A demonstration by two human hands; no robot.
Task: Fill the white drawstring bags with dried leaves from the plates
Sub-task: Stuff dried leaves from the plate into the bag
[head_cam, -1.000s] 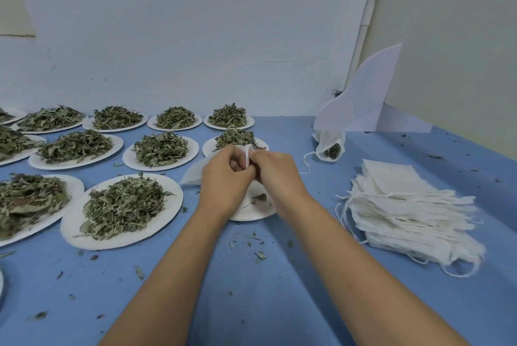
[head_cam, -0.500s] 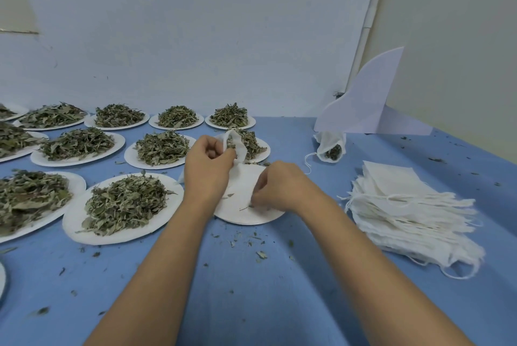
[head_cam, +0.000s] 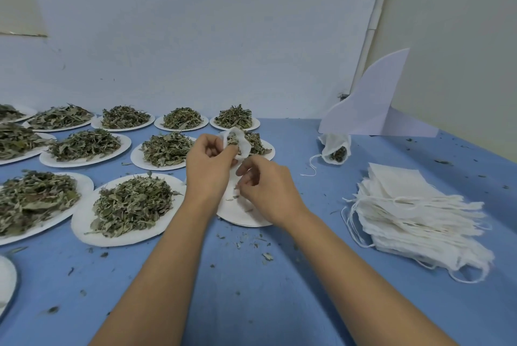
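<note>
My left hand (head_cam: 208, 166) holds a white drawstring bag (head_cam: 242, 142) with its mouth open and dried leaves inside. Just right of and below it, my right hand (head_cam: 265, 186) has its fingertips curled together, pinching a few leaf bits over a nearly bare white plate (head_cam: 240, 215). Several white plates heaped with dried leaves, such as the nearest plate of leaves (head_cam: 131, 204), cover the left of the blue table. A filled bag (head_cam: 335, 148) lies at the back right. A stack of flat unfilled bags (head_cam: 414, 211) lies at the right.
A white folded card (head_cam: 372, 105) stands in the back right corner against the wall. Leaf crumbs are scattered over the blue table (head_cam: 251, 289) in front of the plates. The rim of another plate (head_cam: 7, 281) shows at the left edge.
My hands separated from the bag's top. The left hand lifted the bag and opened its mouth. The right hand dropped to the near plate, then rose toward the bag with leaf bits.
</note>
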